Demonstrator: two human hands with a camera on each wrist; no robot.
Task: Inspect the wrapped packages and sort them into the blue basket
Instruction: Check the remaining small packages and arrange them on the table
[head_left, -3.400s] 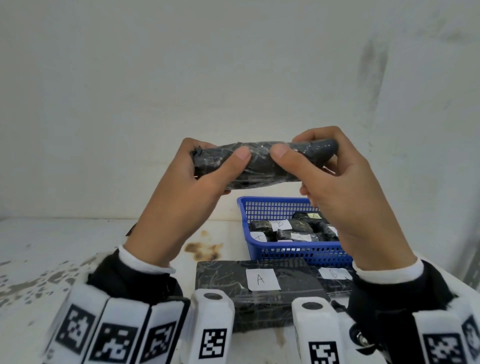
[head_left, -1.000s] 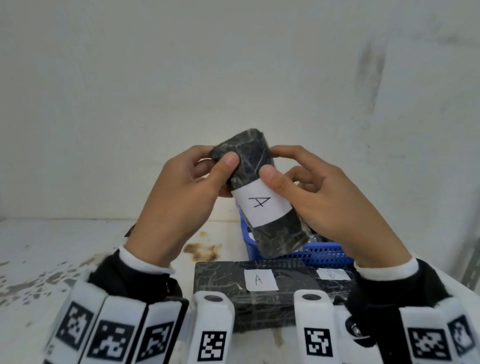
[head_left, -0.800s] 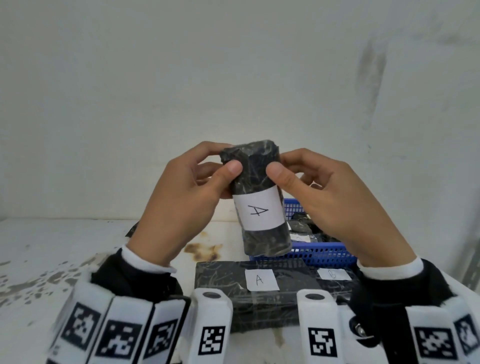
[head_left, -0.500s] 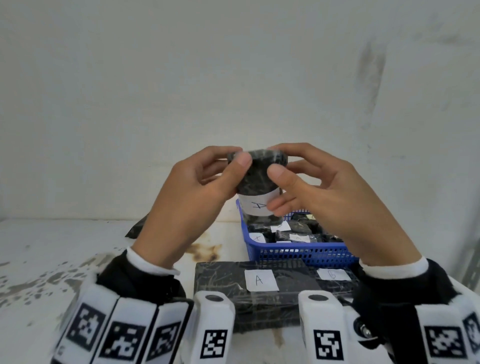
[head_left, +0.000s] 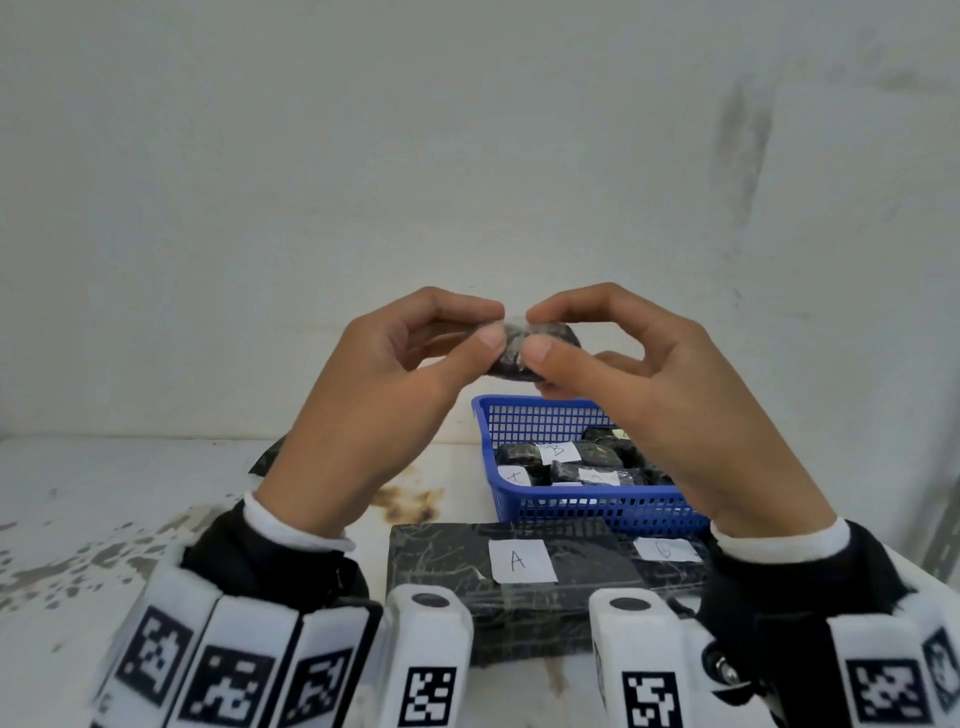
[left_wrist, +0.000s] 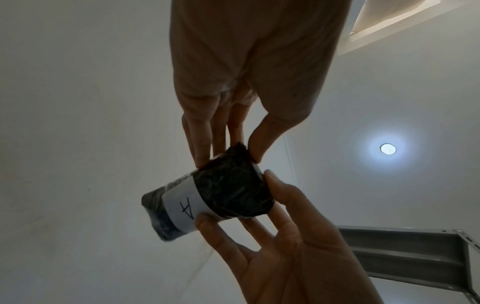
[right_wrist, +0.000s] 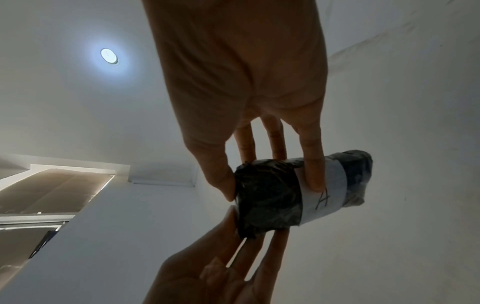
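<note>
black wrapped package (head_left: 521, 349) is pinched between left hand (head_left: 384, 405) and right hand (head_left: 670, 400) fingertips, above blue basket (head_left: 587, 512).

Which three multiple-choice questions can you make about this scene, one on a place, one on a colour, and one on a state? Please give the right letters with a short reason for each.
1. Where is the small wrapped package?
A. Lying in the basket
B. Held in the air by both hands
C. On the table beside the flat package

2. What colour is the basket?
A. Blue
B. Red
C. Green

3. How does the left hand stand to the small wrapped package?
A. It rests flat on the table
B. It hangs free and holds nothing
C. It pinches one end between thumb and fingers

Answers:
1 B: the left hand and the right hand hold it up above the basket.
2 A: its mesh walls are plainly blue.
3 C: the left wrist view shows thumb and fingers closed on the dark end.
</note>
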